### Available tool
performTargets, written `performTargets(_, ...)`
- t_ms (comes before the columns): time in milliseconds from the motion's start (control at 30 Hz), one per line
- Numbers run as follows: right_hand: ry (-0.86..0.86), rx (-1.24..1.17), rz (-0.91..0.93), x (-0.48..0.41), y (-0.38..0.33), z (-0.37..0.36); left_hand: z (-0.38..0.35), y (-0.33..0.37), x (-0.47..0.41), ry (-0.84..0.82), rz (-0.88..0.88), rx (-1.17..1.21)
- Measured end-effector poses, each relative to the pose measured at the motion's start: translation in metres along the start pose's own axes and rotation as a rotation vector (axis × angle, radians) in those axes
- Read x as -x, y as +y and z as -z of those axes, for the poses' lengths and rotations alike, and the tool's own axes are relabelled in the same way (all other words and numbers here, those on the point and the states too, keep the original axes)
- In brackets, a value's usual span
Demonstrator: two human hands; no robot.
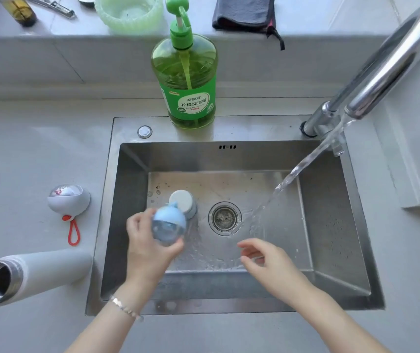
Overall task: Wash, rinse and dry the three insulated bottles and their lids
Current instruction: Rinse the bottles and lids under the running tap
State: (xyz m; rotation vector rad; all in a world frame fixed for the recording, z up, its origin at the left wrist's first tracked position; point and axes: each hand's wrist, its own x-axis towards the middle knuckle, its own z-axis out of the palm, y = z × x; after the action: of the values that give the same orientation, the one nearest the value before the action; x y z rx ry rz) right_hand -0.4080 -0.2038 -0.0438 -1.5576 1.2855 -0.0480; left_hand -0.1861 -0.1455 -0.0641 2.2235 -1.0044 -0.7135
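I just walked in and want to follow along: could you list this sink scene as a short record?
Left hand: grips blue lid
Right hand: open, holding nothing, near the water
Tap: running
Sink: white lid on its floor, left of the drain
Counter: white bottle lying open; strap lid further back
Soap: upright behind sink
Cloth: on back ledge

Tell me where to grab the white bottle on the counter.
Likely best: grip the white bottle round its mid-body, from above. It lies on its side, a plain cylinder with no handle, its open steel mouth toward the near left, so fingers can wrap across it.
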Motion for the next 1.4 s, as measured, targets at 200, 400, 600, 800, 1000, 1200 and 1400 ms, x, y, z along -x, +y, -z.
performTargets(200, 0.156, -0.53, -0.015, -0.004, -0.021, 0.034, -0.031, 0.08, 0.022, -0.327, -0.23, 0.209)
performTargets(400, 0.229, -0.738, -0.05, -0.012, -0.02, 0.068, -0.062, 0.125, 0.007, -0.416, -0.234, 0.279)
performTargets(600, 0.26, -0.764, 0.019, -0.014, -0.02, 0.081, -0.065, 0.14, -0.002, -0.388, -0.267, 0.264)
performTargets(800, 0.288, -0.697, 0.067, -0.013, -0.019, 0.087, -0.06, 0.146, -0.002, -0.398, -0.253, 0.297)
performTargets(1000, 0.243, -0.678, 0.134, -0.011, -0.021, 0.098, -0.057, 0.152, -0.002, -0.492, -0.117, 0.491)
performTargets(1200, 0.317, -0.39, 0.189, -0.019, -0.022, 0.091, -0.052, 0.153, -0.012, -0.549, 0.142, 0.621)
performTargets(1400, 0.337, -0.48, 0.183, -0.027, -0.031, 0.084, -0.049, 0.152, -0.019, -0.508, 0.298, 0.743)
